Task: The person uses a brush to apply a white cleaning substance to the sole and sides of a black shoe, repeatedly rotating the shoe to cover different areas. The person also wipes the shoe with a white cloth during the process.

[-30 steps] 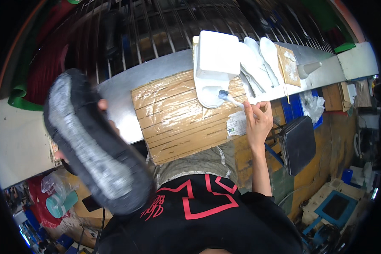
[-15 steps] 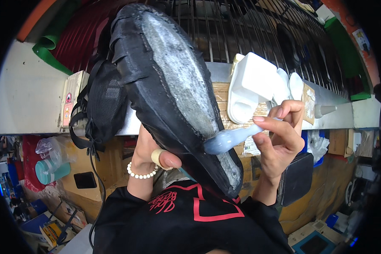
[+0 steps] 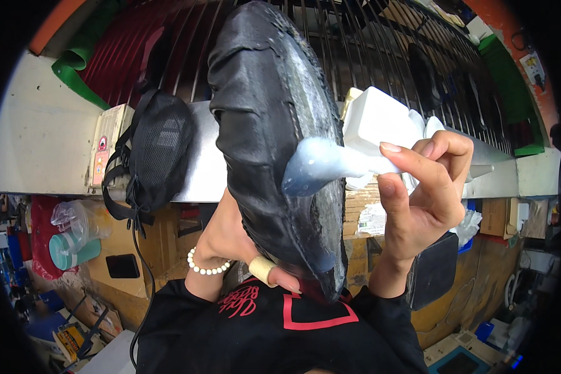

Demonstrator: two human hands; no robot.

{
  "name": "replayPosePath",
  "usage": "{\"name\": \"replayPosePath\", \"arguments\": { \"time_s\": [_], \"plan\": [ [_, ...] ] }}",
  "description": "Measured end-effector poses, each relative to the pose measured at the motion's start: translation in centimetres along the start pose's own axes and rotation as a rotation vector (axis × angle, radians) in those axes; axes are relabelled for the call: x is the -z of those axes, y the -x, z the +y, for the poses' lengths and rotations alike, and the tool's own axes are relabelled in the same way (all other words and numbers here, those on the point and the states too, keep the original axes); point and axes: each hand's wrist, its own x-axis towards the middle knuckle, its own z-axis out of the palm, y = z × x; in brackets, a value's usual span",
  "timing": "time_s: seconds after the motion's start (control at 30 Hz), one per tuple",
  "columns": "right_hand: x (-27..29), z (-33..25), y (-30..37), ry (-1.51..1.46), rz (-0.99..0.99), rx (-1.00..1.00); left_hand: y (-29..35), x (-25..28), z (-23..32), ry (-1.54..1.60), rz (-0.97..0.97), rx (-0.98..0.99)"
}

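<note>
My left hand [image 3: 255, 249] is closed round the lower part of a black shoe upper [image 3: 249, 118], a tan band wrapped on its thumb. Most of its fingers are hidden behind the shoe. The shoe stands tilted, its pleated side facing me and the rough grey underside turned to the right. Between the thumb and fingertips of my right hand [image 3: 427, 190] is the white handle of a pale brush [image 3: 321, 163]. The brush's rounded, bluish, wet-looking head touches or overlaps the shoe's side near the edge of the underside; contact is hard to tell.
Beyond the shoe are a white plastic container [image 3: 380, 118] and white spoons [image 3: 433, 126] on the bench. A black mesh bag [image 3: 162, 143] lies at left beside a box [image 3: 109, 143]. Metal bars [image 3: 368, 43] run along the back. Lower left is a phone [image 3: 123, 266].
My left hand has rolled the shoe, so its pleated side shows more and the underside less. The brush has moved up, from the lower underside to the shoe's side.
</note>
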Motion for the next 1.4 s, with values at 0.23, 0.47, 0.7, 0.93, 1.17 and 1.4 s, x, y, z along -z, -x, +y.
{"name": "replayPosePath", "arguments": {
  "time_s": [0.23, 0.47, 0.7, 0.93, 1.17, 1.4],
  "plan": [
    [0.7, -0.2, -1.0, 0.097, 0.002, 0.087, -0.3, -0.3, 0.5, -0.075, -0.049, -0.004],
    [1.4, -0.5, -2.0, 0.168, 0.023, 0.108, -1.5, -0.4, 2.0, -0.234, -0.116, -0.01],
    [1.8, -0.4, -2.8, 0.194, 0.067, 0.115, -1.8, -1.3, 2.4, -0.324, -0.017, -0.075],
    [2.3, 0.1, -3.3, 0.288, 0.091, 0.092, -1.9, -1.6, 3.2, -0.332, -0.075, 0.047],
    [1.7, 2.5, -2.8, -0.078, 0.028, 0.073, -1.6, -1.9, 2.7, -0.283, -0.142, 0.058],
    [1.5, 3.7, -2.1, -0.251, -0.047, 0.071, -1.3, -1.2, 2.4, -0.303, -0.127, -0.029]
  ]
}}
